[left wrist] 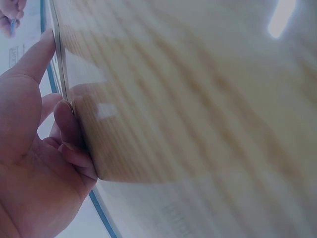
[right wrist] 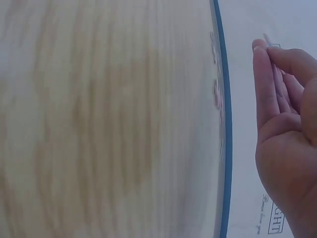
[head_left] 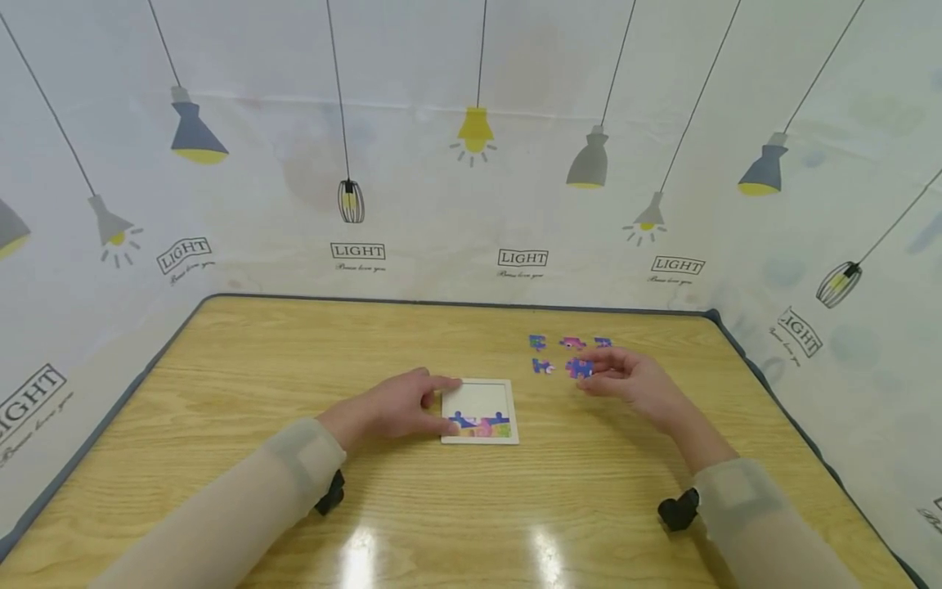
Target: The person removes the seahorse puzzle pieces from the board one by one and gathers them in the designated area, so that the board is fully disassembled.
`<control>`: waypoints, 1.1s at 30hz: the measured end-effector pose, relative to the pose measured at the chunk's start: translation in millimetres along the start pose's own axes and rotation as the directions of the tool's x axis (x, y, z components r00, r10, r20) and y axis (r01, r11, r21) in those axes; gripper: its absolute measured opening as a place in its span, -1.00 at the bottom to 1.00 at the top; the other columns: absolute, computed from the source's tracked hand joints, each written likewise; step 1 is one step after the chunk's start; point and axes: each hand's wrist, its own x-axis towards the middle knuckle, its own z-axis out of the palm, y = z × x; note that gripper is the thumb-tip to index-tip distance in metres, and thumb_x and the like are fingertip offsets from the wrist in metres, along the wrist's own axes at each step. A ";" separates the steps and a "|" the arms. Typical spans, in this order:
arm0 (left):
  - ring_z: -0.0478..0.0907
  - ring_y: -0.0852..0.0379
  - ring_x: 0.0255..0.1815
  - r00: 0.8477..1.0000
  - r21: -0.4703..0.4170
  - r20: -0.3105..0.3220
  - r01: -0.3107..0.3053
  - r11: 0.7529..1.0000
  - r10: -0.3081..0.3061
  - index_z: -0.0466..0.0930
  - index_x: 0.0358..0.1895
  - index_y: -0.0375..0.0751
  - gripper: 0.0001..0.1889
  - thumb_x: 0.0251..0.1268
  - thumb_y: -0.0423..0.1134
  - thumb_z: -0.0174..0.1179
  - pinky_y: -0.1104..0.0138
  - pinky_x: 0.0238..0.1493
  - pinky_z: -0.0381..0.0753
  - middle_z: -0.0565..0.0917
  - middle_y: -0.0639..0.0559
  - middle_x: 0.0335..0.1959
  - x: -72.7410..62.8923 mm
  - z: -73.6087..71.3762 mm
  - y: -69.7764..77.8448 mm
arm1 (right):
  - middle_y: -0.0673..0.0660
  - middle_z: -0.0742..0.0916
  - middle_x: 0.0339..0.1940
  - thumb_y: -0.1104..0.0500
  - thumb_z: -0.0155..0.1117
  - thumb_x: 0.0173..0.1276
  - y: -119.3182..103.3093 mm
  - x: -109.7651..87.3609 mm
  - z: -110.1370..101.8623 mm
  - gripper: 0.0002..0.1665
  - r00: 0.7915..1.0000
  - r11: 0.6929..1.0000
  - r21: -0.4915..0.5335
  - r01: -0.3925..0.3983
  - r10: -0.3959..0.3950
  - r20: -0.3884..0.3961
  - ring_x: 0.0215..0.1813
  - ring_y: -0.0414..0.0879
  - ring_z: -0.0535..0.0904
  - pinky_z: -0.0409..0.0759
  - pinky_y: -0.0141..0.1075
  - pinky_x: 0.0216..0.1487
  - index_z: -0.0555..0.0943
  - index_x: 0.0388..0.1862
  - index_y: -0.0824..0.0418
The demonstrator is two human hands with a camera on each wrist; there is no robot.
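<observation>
A square white puzzle tray [head_left: 478,401] lies on the table, with joined pink, blue and green puzzle pieces [head_left: 486,426] along its near side. My left hand [head_left: 393,405] rests at its left edge, straight index finger touching the far corner and thumb the near one. In the left wrist view the other fingers of the left hand [left wrist: 44,144] curl against the tabletop. My right hand [head_left: 636,382] pinches a blue and pink puzzle piece [head_left: 579,368] between thumb and fingertips. Seen from the right wrist, that piece [right wrist: 267,39] is a thin edge above the right hand [right wrist: 285,104].
Beyond the right hand lie loose puzzle pieces, among them a blue-green one [head_left: 537,342], a pink one [head_left: 571,343] and a blue one [head_left: 543,366]. The wooden table [head_left: 294,343] ends at a dark edge, with lamp-printed fabric [head_left: 412,204] standing behind it.
</observation>
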 end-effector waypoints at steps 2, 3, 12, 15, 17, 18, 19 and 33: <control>0.43 0.06 -0.15 1.000 0.003 0.001 -0.001 1.000 0.001 0.44 0.66 0.24 -0.15 0.35 0.29 0.49 0.19 -0.10 0.37 0.49 -0.02 -0.12 -0.2 -0.4 0.1 | 0.23 0.76 0.13 0.07 0.51 0.54 3.2 -0.7 -4.7 -0.39 1.000 1.000 -0.018 0.000 0.000 -0.009 0.03 -0.10 0.77 0.75 -0.28 0.07 0.63 0.48 0.21; 0.43 0.07 -0.15 1.000 0.004 0.000 -0.001 1.000 0.001 0.44 0.66 0.24 -0.15 0.35 0.29 0.49 0.19 -0.10 0.37 0.49 -0.02 -0.12 -0.3 -0.7 0.3 | 0.25 0.77 0.12 0.08 0.49 0.56 4.8 -1.0 -7.2 -0.40 1.000 1.000 -0.031 0.000 0.000 -0.015 0.01 -0.10 0.77 0.75 -0.27 0.03 0.63 0.49 0.21; 0.43 0.06 -0.15 1.000 0.002 0.003 -0.005 1.000 0.005 0.44 0.67 0.22 -0.15 0.36 0.28 0.50 0.18 -0.08 0.37 0.49 -0.02 -0.13 -0.6 -1.8 2.4 | 0.24 0.74 0.16 0.01 0.40 0.64 26.5 3.6 -33.2 -0.44 0.998 0.969 -0.242 -0.038 0.026 -0.052 -0.09 -0.04 0.61 0.64 -0.26 -0.23 0.64 0.49 0.20; 0.44 0.06 -0.14 1.000 -0.003 0.002 -0.004 1.000 0.004 0.44 0.66 0.22 -0.15 0.35 0.27 0.50 0.18 -0.07 0.38 0.49 -0.02 -0.13 -1.6 -1.3 2.8 | 0.25 0.75 0.19 0.02 0.40 0.63 33.0 6.4 -40.4 -0.44 0.997 0.956 -0.287 -0.064 0.051 -0.052 -0.05 -0.05 0.60 0.65 -0.28 -0.21 0.65 0.47 0.23; 0.44 0.06 -0.14 1.000 -0.004 0.001 -0.002 1.000 0.002 0.45 0.66 0.22 -0.15 0.35 0.27 0.51 0.17 -0.07 0.37 0.49 -0.02 -0.13 -2.3 -1.2 2.5 | 0.26 0.75 0.20 0.01 0.41 0.63 36.3 8.0 -44.1 -0.44 0.996 0.948 -0.307 -0.087 0.074 -0.054 -0.02 -0.04 0.59 0.64 -0.28 -0.19 0.65 0.47 0.24; 0.44 0.05 -0.14 1.000 -0.004 0.001 -0.001 1.000 0.001 0.45 0.66 0.22 -0.15 0.35 0.27 0.51 0.17 -0.07 0.37 0.49 -0.02 -0.13 -2.4 -1.2 2.4 | 0.26 0.75 0.20 0.01 0.41 0.63 37.9 9.0 -45.7 -0.43 0.995 0.944 -0.317 -0.096 0.083 -0.055 -0.01 -0.04 0.59 0.64 -0.28 -0.17 0.65 0.47 0.25; 0.44 0.06 -0.14 1.000 -0.002 0.002 -0.002 1.000 0.002 0.45 0.66 0.22 -0.15 0.35 0.28 0.50 0.17 -0.07 0.37 0.49 -0.02 -0.13 -1.9 -1.1 2.6 | 0.26 0.76 0.19 0.01 0.41 0.63 40.1 9.8 -47.7 -0.43 0.994 0.938 -0.331 -0.102 0.087 -0.058 0.00 -0.04 0.59 0.63 -0.28 -0.16 0.65 0.46 0.26; 0.43 0.06 -0.13 1.000 -0.001 0.005 0.007 1.000 -0.007 0.44 0.67 0.25 -0.15 0.35 0.31 0.49 0.18 -0.09 0.37 0.49 -0.02 -0.12 -2.5 -1.2 2.3 | 0.19 0.72 0.09 -0.05 0.33 0.68 45.1 16.6 -52.2 -0.38 0.996 0.885 -0.458 -0.084 0.074 -0.041 0.01 0.00 0.55 0.50 -0.15 0.02 0.58 0.56 0.20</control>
